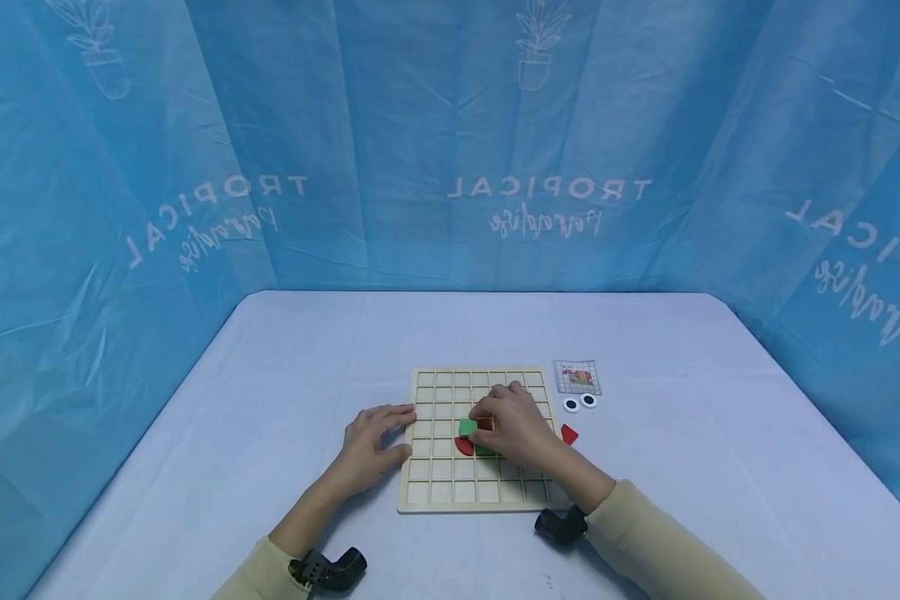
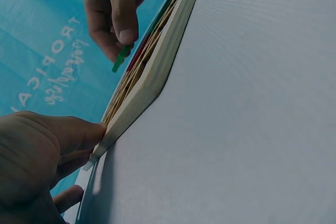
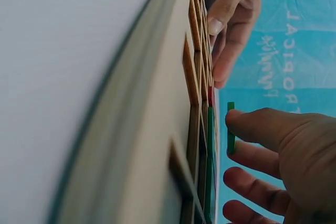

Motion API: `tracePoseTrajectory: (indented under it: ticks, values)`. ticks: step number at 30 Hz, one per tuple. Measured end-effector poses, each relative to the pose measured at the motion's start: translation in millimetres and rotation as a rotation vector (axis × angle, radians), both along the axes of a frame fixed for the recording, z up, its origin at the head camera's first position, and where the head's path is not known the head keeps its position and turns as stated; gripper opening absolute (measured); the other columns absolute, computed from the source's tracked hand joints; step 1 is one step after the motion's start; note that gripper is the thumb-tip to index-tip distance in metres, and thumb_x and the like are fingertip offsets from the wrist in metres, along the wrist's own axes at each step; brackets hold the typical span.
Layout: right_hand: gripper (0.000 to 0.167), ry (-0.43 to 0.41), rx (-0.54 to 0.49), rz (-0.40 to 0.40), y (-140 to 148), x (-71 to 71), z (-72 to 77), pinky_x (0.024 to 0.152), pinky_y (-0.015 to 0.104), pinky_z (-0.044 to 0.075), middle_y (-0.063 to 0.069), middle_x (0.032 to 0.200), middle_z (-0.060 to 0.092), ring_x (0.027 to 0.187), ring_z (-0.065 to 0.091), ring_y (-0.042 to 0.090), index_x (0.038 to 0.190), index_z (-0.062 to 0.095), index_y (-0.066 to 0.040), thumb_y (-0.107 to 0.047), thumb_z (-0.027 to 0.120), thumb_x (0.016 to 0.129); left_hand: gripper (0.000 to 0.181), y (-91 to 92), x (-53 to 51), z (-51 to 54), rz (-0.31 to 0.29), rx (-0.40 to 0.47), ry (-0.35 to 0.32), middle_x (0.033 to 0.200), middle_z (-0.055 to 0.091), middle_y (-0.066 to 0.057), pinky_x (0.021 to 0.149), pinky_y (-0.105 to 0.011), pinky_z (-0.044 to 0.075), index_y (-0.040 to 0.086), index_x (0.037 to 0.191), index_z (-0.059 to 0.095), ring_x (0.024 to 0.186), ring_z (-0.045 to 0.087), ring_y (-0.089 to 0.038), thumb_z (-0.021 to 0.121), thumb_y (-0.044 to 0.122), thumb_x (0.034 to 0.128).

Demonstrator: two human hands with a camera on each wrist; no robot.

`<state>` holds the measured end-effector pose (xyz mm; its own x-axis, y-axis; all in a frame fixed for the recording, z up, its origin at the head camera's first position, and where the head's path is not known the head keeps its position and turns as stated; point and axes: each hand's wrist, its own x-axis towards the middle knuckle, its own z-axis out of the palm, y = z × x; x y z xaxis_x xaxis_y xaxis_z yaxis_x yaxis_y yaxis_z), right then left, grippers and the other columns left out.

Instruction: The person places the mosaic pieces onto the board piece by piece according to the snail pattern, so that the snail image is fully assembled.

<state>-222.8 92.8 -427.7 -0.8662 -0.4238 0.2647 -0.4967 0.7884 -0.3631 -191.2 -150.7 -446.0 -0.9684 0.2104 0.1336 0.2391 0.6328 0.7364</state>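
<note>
My right hand (image 1: 516, 427) pinches a green square tile (image 1: 467, 427) between thumb and fingertips. In the right wrist view the tile (image 3: 231, 129) stands edge-on, a little apart from the wooden grid board (image 1: 438, 497). Under and around that hand, a red rounded piece (image 1: 463, 447) and another green piece (image 1: 484, 451) lie on the board, along with some red partly hidden by the fingers. At the board's left edge rests my left hand (image 1: 372, 446), fingers spread and fairly straight; its thumb touches the rim in the left wrist view.
Right of the board lie a small printed picture card (image 1: 578, 377), two round eye pieces (image 1: 588, 400) and a red wedge-shaped piece (image 1: 569, 434). A white cloth (image 1: 307, 358) covers the table, and blue printed curtains (image 1: 405, 125) enclose its back and sides.
</note>
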Motion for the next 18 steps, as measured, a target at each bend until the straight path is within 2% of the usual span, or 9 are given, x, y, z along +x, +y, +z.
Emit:
tracePoseTrajectory:
  ticks: [7, 18]
  values:
    - [0.025, -0.011, 0.05, -0.001, -4.8, -7.2, -3.4, 0.075, 0.03, 0.037, -0.003, 0.096, 0.063, 0.086, 0.043, 0.014, 0.096, 0.073, -0.021, -0.034, 0.077, 0.075, 0.045, 0.1, -0.6, -1.5, 0.0, 0.002, 0.012, 0.139, 0.052, -0.006, 0.11, -0.058, 0.014, 0.009, 0.125, 0.061, 0.133, 0.032, -0.032, 0.067, 0.007, 0.0804]
    - [0.023, -0.028, 0.059, 0.015, -7.5, -9.4, -2.9, 0.073, 0.03, 0.035, -0.003, 0.093, 0.059, 0.085, 0.041, 0.014, 0.095, 0.073, -0.021, -0.034, 0.077, 0.076, 0.046, 0.1, -0.5, -0.5, 0.0, 0.004, 0.008, 0.14, 0.051, -0.005, 0.111, -0.059, 0.012, 0.01, 0.126, 0.06, 0.134, 0.031, -0.032, 0.067, 0.008, 0.0803]
